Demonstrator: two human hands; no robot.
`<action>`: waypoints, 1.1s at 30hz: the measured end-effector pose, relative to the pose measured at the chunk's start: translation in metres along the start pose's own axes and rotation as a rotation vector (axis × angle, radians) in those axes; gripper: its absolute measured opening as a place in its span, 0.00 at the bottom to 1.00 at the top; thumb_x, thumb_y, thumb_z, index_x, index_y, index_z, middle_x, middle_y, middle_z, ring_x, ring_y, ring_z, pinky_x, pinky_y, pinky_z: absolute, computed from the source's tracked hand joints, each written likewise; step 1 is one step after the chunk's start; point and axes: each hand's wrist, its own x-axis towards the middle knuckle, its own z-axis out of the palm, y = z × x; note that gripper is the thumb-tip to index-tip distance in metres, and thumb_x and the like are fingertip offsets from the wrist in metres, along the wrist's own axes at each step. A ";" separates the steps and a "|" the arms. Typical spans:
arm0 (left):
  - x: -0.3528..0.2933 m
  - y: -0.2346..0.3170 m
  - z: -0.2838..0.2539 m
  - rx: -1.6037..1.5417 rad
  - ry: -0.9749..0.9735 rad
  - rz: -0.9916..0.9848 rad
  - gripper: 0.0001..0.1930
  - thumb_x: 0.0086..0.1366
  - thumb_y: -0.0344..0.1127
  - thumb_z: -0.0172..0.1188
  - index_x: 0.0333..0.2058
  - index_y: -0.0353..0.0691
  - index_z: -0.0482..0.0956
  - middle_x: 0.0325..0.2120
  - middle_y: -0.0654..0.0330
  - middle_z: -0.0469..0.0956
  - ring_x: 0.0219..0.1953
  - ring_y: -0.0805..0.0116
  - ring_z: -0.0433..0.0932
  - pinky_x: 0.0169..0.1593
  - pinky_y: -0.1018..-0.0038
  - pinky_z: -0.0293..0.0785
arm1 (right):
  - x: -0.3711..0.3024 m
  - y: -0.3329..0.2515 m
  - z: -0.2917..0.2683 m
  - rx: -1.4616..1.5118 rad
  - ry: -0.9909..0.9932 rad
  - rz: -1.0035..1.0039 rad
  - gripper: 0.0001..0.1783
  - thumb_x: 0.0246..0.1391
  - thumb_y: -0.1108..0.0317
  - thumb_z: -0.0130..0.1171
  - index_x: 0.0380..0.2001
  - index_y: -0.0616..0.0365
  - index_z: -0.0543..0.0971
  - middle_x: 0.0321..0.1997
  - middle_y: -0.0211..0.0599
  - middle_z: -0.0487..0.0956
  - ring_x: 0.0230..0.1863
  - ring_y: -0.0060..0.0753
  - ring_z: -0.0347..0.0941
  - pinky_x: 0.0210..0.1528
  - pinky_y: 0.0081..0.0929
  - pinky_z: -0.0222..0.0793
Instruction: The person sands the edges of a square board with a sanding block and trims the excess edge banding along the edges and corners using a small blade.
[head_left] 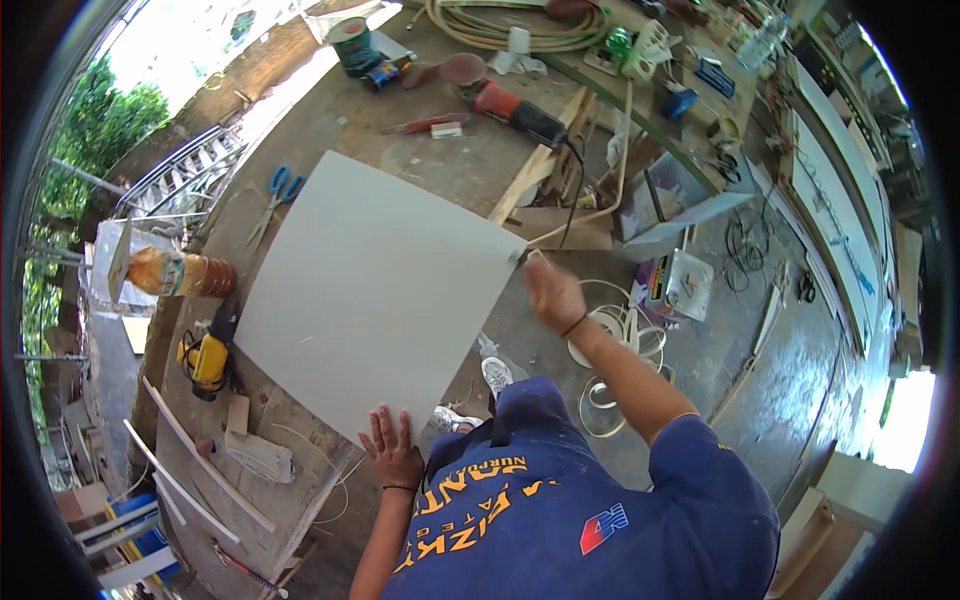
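A large pale grey-white panel [375, 290] lies on the workbench in front of me. My left hand [392, 448] rests at its near edge, fingers spread and laid on the surface. At the panel's right corner is my right hand [553, 292], slightly blurred, with its fingers curled closed. A small greyish piece [515, 256] shows on the corner just beside those fingers. What the right hand grips is too small and hidden to name.
Blue-handled scissors [274, 203], a bottle of orange-brown liquid [180, 272] and a yellow power tool [205, 362] lie left of the panel. Beyond it is a red-and-black grinder [515, 110]. Coiled pale edging strip [600, 345] lies on the floor at right.
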 end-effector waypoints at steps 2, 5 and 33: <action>-0.001 0.001 0.001 0.014 0.018 -0.012 0.40 0.51 0.29 0.52 0.66 0.56 0.56 0.68 0.51 0.50 0.71 0.49 0.45 0.67 0.41 0.34 | -0.029 -0.038 0.005 0.050 -0.205 -0.014 0.05 0.53 0.68 0.59 0.32 0.55 0.75 0.28 0.39 0.76 0.28 0.42 0.75 0.28 0.35 0.72; -0.001 0.001 0.002 0.055 -0.014 0.001 0.40 0.52 0.29 0.52 0.66 0.56 0.55 0.69 0.51 0.48 0.71 0.48 0.43 0.67 0.40 0.34 | -0.044 -0.064 0.019 0.114 -0.245 0.007 0.04 0.55 0.67 0.56 0.34 0.51 0.75 0.27 0.32 0.76 0.27 0.34 0.75 0.23 0.35 0.71; 0.110 0.060 -0.007 0.023 -0.106 0.268 0.35 0.56 0.33 0.52 0.65 0.55 0.60 0.69 0.50 0.47 0.72 0.46 0.40 0.65 0.36 0.31 | -0.016 0.030 -0.032 0.726 -0.422 0.899 0.10 0.58 0.68 0.55 0.40 0.62 0.75 0.39 0.37 0.78 0.31 0.29 0.76 0.27 0.25 0.68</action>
